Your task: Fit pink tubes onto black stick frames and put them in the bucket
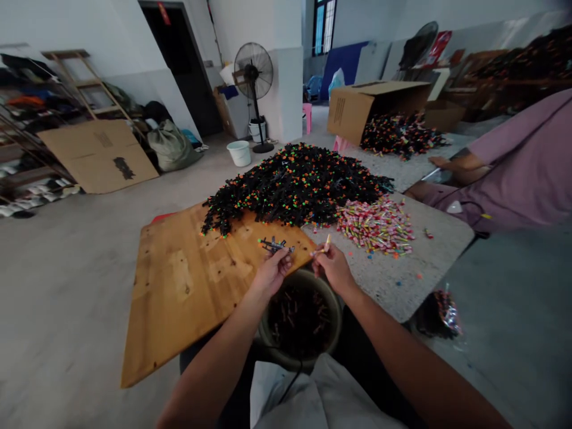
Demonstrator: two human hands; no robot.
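My left hand (273,271) is closed on a small black toy gun (273,243) with a green tip; whether it is one piece or more, I cannot tell. Between the fingertips of my right hand (333,266) is a small pale tube with a yellowish tip (328,241). Both hands are apart, above a round bucket (336,325) with dark pieces and slim tubes in it. A big heap of black toy guns (295,185) with orange and green tips lies just beyond. To its right is a pile of small pink, white and yellow tubes (378,226).
A wooden board (179,298) lies at left and a grey stone-like tabletop (384,286) at right. Behind stands a cardboard box (351,113) on its side, spilling similar pieces. A person in a pink top (527,155) sits at right. A stand fan (253,71) is farther back.
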